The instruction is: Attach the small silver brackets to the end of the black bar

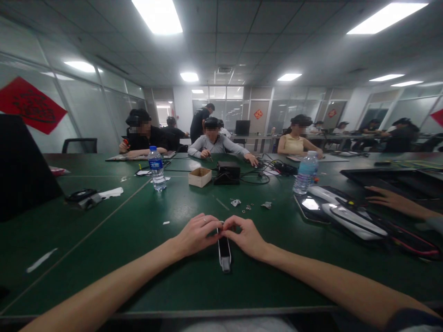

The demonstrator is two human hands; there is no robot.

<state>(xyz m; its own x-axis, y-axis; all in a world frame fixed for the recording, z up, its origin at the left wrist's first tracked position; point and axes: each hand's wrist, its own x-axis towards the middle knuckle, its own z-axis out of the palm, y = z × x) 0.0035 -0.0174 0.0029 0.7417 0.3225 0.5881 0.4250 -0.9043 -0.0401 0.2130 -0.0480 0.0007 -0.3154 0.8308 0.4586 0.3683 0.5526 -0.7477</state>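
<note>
A slim black object with a white rim and a grey end piece lies lengthwise in front of me on the green table. My left hand is closed at its far end from the left side, with a ring on one finger. My right hand meets it from the right, thumb and forefinger pinched together over the same end. The fingertips hide what lies between them. Just beyond my hands are some small metal pieces and several tiny rings or washers.
A small open cardboard box and a black device with cables stand farther back. Bottles rise at left and right. White-cased items lie at right, near a co-worker's hand. People sit opposite.
</note>
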